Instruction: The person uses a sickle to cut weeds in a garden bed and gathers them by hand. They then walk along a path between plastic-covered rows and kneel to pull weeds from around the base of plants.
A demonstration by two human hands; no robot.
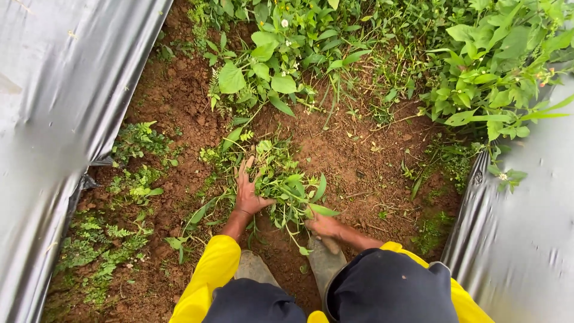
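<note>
Green weeds [287, 185] lie bunched on red soil [371, 161], light and floppy; best grasped low by the stems. Left hand [248, 191], at nine o'clock, presses open-fingered on them; right hand [326, 226], at five o'clock, clenches stems. Grey plastic sheets [54, 119] flank both sides.

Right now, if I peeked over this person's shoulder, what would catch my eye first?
Most striking are the two bare hands in the middle: the left hand and right hand gather a clump of green weeds off the red-brown soil. Bright yellow sleeves frame the bottom. Shiny grey plastic sheeting walls the strip on both sides, with leafy plants beyond.
</note>
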